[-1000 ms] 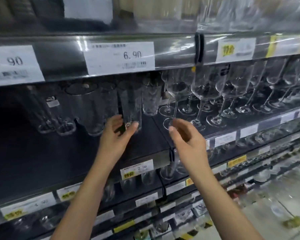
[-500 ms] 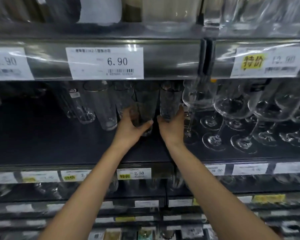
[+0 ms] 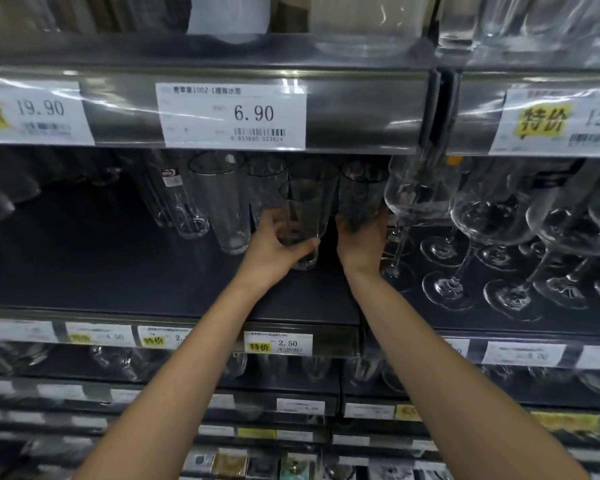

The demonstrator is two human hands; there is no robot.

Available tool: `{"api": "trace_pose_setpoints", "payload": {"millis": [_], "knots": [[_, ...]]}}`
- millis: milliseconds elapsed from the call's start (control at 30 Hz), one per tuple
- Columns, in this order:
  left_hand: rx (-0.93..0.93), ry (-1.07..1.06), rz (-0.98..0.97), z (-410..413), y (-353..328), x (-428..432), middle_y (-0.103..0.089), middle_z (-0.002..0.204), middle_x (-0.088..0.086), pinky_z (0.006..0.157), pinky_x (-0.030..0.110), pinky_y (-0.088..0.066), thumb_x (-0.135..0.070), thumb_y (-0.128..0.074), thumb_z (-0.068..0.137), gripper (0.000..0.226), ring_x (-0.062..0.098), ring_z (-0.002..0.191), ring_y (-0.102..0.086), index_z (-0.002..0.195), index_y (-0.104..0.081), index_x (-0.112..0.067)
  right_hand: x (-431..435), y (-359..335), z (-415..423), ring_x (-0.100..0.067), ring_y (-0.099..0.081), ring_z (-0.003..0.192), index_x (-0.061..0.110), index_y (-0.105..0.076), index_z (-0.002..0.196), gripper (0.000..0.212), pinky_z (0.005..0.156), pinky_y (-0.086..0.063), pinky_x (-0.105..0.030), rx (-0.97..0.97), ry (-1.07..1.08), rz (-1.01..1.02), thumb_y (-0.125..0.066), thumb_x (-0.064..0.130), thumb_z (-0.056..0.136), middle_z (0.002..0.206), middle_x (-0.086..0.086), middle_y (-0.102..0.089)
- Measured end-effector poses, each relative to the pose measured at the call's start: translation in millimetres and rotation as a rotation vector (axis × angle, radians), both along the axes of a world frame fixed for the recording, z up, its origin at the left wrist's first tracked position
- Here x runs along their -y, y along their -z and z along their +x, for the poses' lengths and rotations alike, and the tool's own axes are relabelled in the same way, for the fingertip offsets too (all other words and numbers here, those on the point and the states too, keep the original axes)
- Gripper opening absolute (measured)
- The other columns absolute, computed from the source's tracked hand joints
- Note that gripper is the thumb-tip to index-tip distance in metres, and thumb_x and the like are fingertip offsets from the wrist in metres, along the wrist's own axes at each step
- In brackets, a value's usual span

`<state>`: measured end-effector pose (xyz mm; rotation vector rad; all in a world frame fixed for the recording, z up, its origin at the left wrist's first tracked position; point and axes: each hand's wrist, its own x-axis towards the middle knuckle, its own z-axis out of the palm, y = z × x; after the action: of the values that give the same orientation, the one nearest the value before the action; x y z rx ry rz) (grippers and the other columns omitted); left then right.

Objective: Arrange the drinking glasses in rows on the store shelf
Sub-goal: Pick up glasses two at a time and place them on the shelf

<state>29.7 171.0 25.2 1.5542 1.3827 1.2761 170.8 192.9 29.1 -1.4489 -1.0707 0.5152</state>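
Bare shelf (image 3: 101, 271) lies open to the left and front of the tall tumblers (image 3: 222, 202). To the right wine glasses (image 3: 465, 230) crowd close, and the price rail (image 3: 361, 109) hangs low overhead.

1. A white price tag reading 6.90 (image 3: 230, 114) is sitting behind a clear strip (image 3: 361, 109) overhead, with a barcode under its figure.
2. A tag reading 19.90 (image 3: 35, 112) is showing to its left, its yellow patch meeting the frame's edge.
3. A tag with a yellow mark (image 3: 551, 121) is running off the right edge.
4. Stemmed wine glasses (image 3: 492, 216) are standing upright at the right, their feet close together.
5. A small tag reading 2.50 (image 3: 278, 342) is showing lower down, near the middle.
6. Boxed goods (image 3: 229, 462) are lying blurred at the bottom.
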Motion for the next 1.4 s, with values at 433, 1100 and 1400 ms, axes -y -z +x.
{"api": "trace_pose_setpoints", "payload": {"millis": [433,1100,1400], "knots": [[-0.067,0.040,-0.038,-9.9,-10.9,10.7,-0.066,0.106,-0.008,0.072,0.003,-0.046,-0.017,-0.081,0.080,0.052,-0.013,0.085,-0.062,0.124,-0.054,-0.014,8.0,19.3,13.8,-0.026,-0.057,0.118,0.016,-0.045,0.128,0.074,0.102,-0.049,-0.047,-0.074,-0.183,-0.142,-0.067,0.045,0.064,0.125,-0.010,-0.057],[0.030,-0.108,0.038,-39.1,-10.2,70.3,-0.068,0.103,-0.007,0.090,0.027,-0.055,-0.021,-0.082,0.080,0.050,0.000,0.095,-0.067,0.118,-0.051,-0.024,70.6,1.9,16.2,-0.001,-0.064,0.104,0.030,-0.047,0.126,0.060,0.095,-0.051,-0.029,-0.054,-0.561,-0.104,-0.082,0.027,0.076,0.111,0.014,-0.067],[0.531,-0.392,0.183,-68.4,-24.5,162.2,-0.069,0.093,0.012,0.065,0.041,-0.060,-0.025,-0.076,0.073,0.044,0.037,0.072,-0.070,0.110,-0.053,-0.022,111.0,-19.9,-42.8,-0.006,-0.065,0.111,0.029,-0.057,0.128,0.057,0.099,-0.051,-0.039,-0.293,-0.949,-0.072,-0.075,0.036,0.074,0.119,0.012,-0.070]]}}
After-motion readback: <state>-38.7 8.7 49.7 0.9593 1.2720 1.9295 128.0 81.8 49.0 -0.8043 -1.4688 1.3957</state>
